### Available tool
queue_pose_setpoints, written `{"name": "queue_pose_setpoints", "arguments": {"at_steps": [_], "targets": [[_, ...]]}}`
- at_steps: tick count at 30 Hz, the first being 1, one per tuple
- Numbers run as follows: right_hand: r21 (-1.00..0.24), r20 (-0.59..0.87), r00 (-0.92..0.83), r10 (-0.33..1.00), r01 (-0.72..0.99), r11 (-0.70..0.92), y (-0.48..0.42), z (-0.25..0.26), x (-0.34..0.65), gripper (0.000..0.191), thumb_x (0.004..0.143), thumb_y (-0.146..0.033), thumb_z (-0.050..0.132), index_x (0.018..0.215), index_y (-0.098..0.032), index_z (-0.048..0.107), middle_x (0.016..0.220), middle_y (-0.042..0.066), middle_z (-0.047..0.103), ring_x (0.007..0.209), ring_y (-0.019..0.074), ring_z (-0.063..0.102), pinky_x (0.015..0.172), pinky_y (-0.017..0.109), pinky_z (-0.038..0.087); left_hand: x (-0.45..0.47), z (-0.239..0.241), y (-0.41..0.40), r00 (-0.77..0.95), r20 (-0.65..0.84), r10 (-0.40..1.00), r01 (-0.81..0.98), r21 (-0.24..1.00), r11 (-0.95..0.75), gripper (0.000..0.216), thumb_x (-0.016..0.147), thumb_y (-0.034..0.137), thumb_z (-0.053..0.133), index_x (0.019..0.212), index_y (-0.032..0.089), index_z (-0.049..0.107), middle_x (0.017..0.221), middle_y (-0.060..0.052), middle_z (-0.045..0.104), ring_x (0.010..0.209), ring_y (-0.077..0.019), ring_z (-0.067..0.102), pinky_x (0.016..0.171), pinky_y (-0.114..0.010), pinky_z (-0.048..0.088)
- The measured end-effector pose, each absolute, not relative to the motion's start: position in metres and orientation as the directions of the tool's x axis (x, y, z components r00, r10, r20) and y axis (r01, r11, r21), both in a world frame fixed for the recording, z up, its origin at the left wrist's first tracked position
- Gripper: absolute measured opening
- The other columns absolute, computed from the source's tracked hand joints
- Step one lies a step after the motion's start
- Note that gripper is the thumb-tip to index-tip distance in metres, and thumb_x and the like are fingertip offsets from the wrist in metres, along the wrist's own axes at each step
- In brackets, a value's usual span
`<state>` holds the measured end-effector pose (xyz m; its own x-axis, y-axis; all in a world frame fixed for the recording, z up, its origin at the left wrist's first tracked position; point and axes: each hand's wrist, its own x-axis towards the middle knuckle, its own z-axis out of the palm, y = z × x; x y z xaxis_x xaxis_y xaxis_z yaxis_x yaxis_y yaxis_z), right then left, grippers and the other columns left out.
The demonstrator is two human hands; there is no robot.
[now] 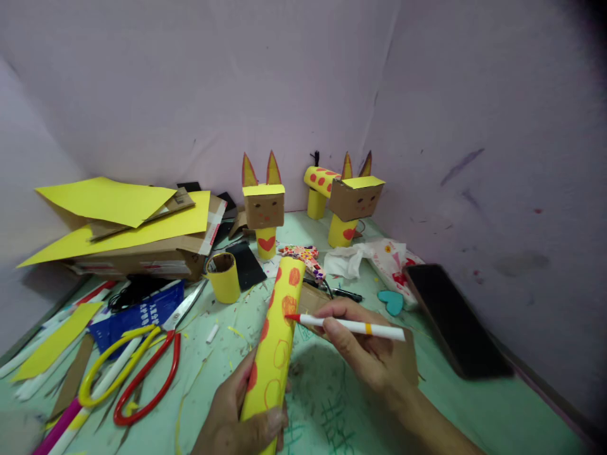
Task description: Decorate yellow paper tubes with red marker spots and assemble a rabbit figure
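My left hand (239,417) is wrapped round the lower end of a long yellow paper tube (275,338) that slants up and away, with orange spots and drawn circles on it. My right hand (360,344) pinches a white marker pen (351,326) with an orange band; its red tip touches an orange spot on the tube's upper right side. A piece of brown cardboard (310,297) lies just behind the tube by the pen tip.
Two cardboard-headed yellow animal figures (264,205) (348,199) stand at the back by the wall. A short yellow tube (224,277), red and yellow scissors (142,366), a cardboard box under yellow paper (137,234), and a black phone (455,319) lie on the green table (474,411).
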<state>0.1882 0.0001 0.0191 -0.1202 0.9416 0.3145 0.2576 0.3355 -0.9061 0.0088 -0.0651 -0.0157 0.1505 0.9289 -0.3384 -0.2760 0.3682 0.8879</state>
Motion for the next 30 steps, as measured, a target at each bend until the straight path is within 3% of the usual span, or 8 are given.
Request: {"name": "queue_pose_setpoints", "arguments": {"at_steps": [5,13,30], "targets": [[-0.872,0.321,-0.134,0.938,0.344,0.347,0.002,0.019,0.190,0.022,0.085,-0.036,0.050,0.079,-0.021,0.066,0.060,-0.001,0.063,0.054,0.0134,0.056,0.048,0.022,0.040,0.008,-0.020,-0.065,0.190,-0.349,0.918,-0.365,0.843,0.396,0.056,0.052,0.041,0.081,0.097,0.014,0.059,0.068,-0.005,0.065,0.047,-0.0122,0.055,0.044,-0.022,0.039],[-0.859,0.334,-0.106,0.937,0.375,0.349,0.001,0.021,0.189,0.021,0.085,-0.035,0.051,0.080,-0.022,0.066,0.059,-0.002,0.064,0.050,0.0125,0.055,0.044,0.021,0.037,0.010,-0.007,-0.063,0.228,-0.370,0.901,-0.402,0.807,0.433,0.045,0.053,0.039,0.081,0.084,0.014,0.061,0.060,-0.005,0.065,0.047,-0.0131,0.055,0.045,-0.022,0.037],[-0.876,0.300,-0.044,0.953,0.382,0.293,-0.003,0.022,0.185,0.023,0.083,-0.035,0.050,0.075,-0.021,0.066,0.057,-0.002,0.064,0.054,0.0137,0.060,0.048,0.021,0.041,0.010,-0.002,-0.064,0.242,-0.403,0.882,-0.418,0.777,0.470,0.042,0.053,0.037,0.081,0.083,0.013,0.064,0.061,-0.007,0.066,0.049,-0.0152,0.057,0.047,-0.025,0.037]]}}
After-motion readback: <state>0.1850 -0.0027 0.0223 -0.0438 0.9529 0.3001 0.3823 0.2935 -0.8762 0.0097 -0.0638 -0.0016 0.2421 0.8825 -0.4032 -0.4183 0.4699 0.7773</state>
